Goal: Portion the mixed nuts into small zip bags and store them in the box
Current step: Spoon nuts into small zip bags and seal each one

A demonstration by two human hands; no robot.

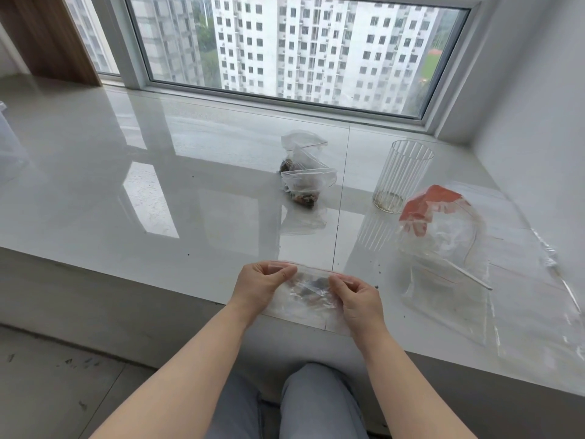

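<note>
A small clear zip bag (311,291) with some dark nuts inside lies near the front edge of the white sill. My left hand (261,286) pinches its red zip strip at the left end. My right hand (359,297) pinches the same strip further right. Further back on the sill, a few filled small zip bags (304,179) with nuts are piled together. To the right stands a clear ribbed cylinder container (400,175) with only crumbs at its bottom. A large crumpled plastic bag with an orange-red label (440,223) lies in front of that container.
The glossy white sill (158,185) runs under a big window (285,49). Flat clear plastic sheets or bags (522,296) are spread at the right, by the white wall. A translucent container edge (9,147) shows at the far left. My knees are below the sill's front edge.
</note>
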